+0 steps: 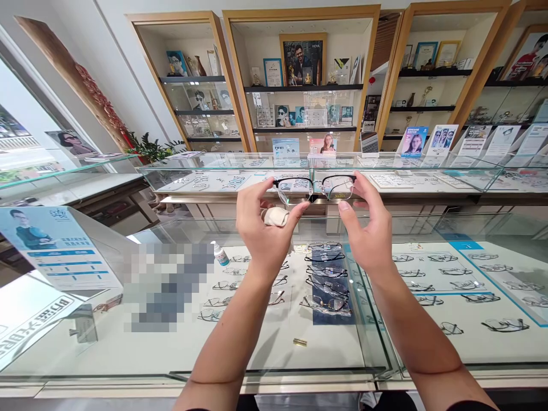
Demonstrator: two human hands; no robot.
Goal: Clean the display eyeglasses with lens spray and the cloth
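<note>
A pair of eyeglasses (314, 188) with a dark upper rim and clear lenses is held up level in front of me, above the glass counter. My left hand (268, 231) grips its left end, and a bunched pale cloth (275, 216) sits in the same hand's fingers. At the other end, my right hand (370, 222) pinches the frame near the hinge, its thumb apart from the lens. Below the hands, a column of eyeglasses (327, 285) lies on a dark blue strip inside the display case.
A small spray bottle (221, 254) stands on the left part of the glass counter (265, 359). Left of it are a blurred patch and a slanted leaflet stand (60, 245). More frames (505, 325) fill the right case. Behind run another glass counter and wooden shelves (299, 88).
</note>
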